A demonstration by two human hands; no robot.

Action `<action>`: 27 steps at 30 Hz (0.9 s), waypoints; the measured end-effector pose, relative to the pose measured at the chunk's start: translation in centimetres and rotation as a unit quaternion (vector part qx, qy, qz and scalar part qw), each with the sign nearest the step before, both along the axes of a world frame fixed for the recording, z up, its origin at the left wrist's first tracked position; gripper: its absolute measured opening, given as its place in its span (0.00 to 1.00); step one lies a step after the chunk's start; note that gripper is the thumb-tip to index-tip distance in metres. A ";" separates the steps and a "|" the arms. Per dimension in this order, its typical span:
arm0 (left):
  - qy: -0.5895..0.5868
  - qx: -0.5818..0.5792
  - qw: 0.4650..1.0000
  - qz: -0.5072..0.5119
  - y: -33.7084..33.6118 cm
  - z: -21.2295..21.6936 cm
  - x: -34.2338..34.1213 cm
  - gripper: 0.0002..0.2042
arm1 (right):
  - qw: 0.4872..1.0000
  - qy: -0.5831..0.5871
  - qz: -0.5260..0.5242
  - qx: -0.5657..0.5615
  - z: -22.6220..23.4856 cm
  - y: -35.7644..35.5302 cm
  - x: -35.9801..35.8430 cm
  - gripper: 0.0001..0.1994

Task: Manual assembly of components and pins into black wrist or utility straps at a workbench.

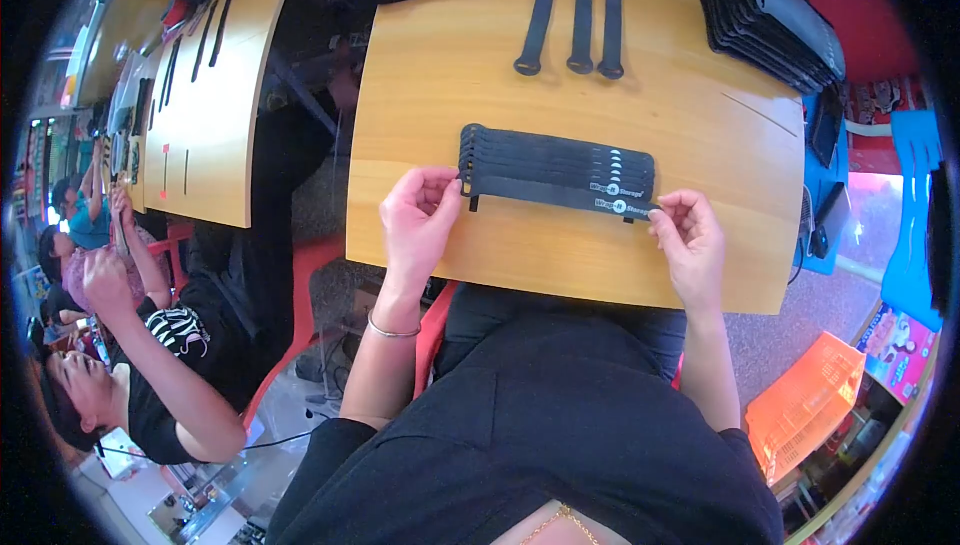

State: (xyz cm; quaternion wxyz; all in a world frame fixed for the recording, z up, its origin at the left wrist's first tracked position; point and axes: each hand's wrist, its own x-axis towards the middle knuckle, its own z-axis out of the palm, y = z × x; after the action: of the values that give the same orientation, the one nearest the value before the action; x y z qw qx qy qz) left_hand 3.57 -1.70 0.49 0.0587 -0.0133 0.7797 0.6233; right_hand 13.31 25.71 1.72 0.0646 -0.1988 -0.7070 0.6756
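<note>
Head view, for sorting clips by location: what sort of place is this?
Probably a workshop or packing room: matching black straps overlap on a wooden table, and a co-worker sits at another table.

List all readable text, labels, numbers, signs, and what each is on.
Strap stack: white print near right ends, legible; wording not copied.
Three straps: white print, small.
Co-worker's shirt: white lettering, too distorted.
Pink panel: print too blurred.

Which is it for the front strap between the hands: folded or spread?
Spread: the strap runs straight from left hand to right hand, no fold showing.
</note>
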 end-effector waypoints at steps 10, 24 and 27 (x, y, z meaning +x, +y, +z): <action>0.065 -0.067 0.996 0.008 0.4 -0.9 -0.3 0.04 | 1.000 -0.008 -0.011 0.026 -0.6 0.0 -0.6 0.10; 0.055 -0.098 0.994 0.010 0.6 -0.6 -0.5 0.05 | 0.999 -0.025 -0.014 0.042 -0.8 -0.1 -0.9 0.12; 0.058 -0.100 0.993 0.010 0.6 -0.5 -0.5 0.06 | 0.998 -0.024 -0.020 0.049 -0.7 -0.2 -0.9 0.13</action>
State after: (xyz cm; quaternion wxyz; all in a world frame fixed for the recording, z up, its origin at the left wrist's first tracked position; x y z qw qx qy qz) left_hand 3.09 -1.08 -0.04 0.0058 0.0096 0.8398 0.5427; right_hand 12.41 25.49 1.01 0.0708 -0.2256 -0.7367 0.6335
